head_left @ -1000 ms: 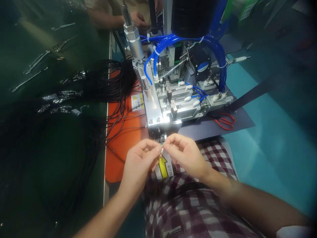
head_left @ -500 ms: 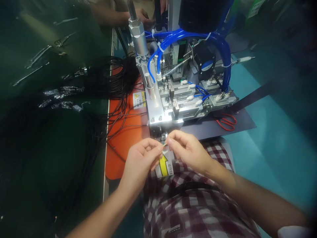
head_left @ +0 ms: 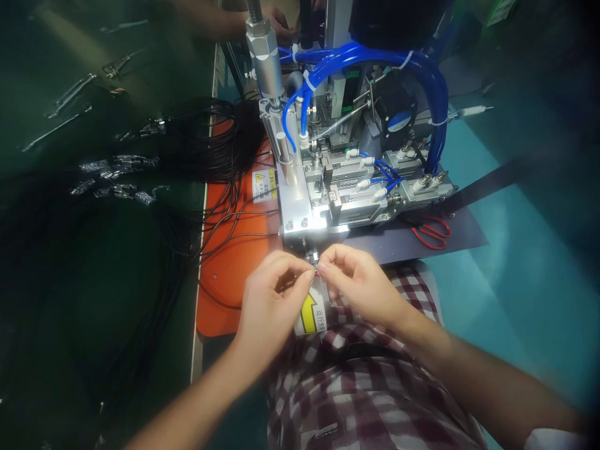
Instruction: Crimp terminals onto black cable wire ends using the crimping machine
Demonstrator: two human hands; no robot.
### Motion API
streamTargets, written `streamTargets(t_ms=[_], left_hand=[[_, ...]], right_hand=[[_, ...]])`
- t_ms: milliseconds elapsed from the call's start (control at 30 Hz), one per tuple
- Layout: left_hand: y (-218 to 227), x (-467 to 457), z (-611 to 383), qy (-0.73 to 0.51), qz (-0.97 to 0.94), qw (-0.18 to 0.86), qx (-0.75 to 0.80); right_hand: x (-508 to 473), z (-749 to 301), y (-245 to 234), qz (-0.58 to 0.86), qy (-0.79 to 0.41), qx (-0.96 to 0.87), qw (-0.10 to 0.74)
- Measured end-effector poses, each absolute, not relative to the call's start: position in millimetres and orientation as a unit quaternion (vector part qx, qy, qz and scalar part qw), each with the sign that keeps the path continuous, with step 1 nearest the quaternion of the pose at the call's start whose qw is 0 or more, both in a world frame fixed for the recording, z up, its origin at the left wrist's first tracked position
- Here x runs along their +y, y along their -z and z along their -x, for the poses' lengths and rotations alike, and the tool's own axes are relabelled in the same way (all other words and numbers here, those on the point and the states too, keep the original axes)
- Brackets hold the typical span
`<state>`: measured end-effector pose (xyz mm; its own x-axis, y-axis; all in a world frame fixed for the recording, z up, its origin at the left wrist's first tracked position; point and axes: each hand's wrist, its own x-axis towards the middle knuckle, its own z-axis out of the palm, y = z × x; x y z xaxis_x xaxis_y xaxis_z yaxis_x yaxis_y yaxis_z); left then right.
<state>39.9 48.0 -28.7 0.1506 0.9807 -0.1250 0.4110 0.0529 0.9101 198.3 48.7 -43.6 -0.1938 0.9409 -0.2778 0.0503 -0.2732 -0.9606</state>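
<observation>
My left hand is closed in a pinch, its thumb and forefinger pressed on the end of a thin black cable that comes in from the left. My right hand also pinches, its fingertips almost touching the left ones. Between them shows a tiny bit of thin wire, reddish at one side; the rest is hidden by the fingers. Both hands are just in front of the metal front of a bench machine. Below them is a plate with a yellow arrow.
Black cables lie bundled on the orange board, metal-ended parts on the dark surface left. Blue hoses arch over the machine. Red-handled scissors lie at its right. Another person's hand is behind.
My fingertips have closed together over the wire, which showed more plainly between them before. My left hand has shifted slightly right and up, and the view has moved a little.
</observation>
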Motion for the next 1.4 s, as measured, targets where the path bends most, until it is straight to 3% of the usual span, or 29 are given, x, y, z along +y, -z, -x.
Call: streamTargets(t_ms=[400,1067,1400], left_hand=[[46,68,-35,-0.260,-0.809,0.249,0.465],[61,73,-27,-0.236,-0.868,0.123,0.420],[64,74,-26,-0.236,-0.875,0.121,0.406]], right_hand=[[67,-205,65,0.541,-0.635,-0.401,0.379],[68,-200,70,0.592,-0.610,-0.403,0.339],[70,-198,70,0.587,-0.610,-0.395,0.357]])
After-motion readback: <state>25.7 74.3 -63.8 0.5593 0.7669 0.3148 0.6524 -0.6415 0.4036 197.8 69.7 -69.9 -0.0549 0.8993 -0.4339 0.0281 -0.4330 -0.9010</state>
